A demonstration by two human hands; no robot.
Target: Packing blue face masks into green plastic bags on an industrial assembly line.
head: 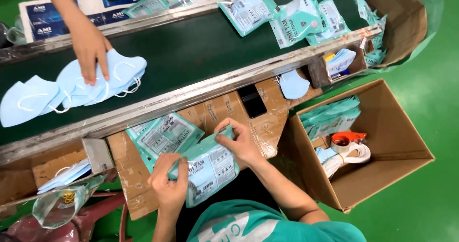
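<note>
Two hands grip one teal mask packet (210, 168) over the cardboard work board (224, 109): the left hand (169, 184) pinches its lower corner, the right hand (241, 141) clamps its top edge, keeping it taut. More flat packets (165, 136) lie just beyond. A co-worker's hand (91, 48) presses loose blue masks (110, 77) onto the dark conveyor belt (191, 51).

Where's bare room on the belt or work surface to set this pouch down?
Free: the dark belt between the loose blue masks and the sealed pouches at its right end. Crowded: the cardboard surface, taken by both hands, the pouch stack and a phone.
</note>
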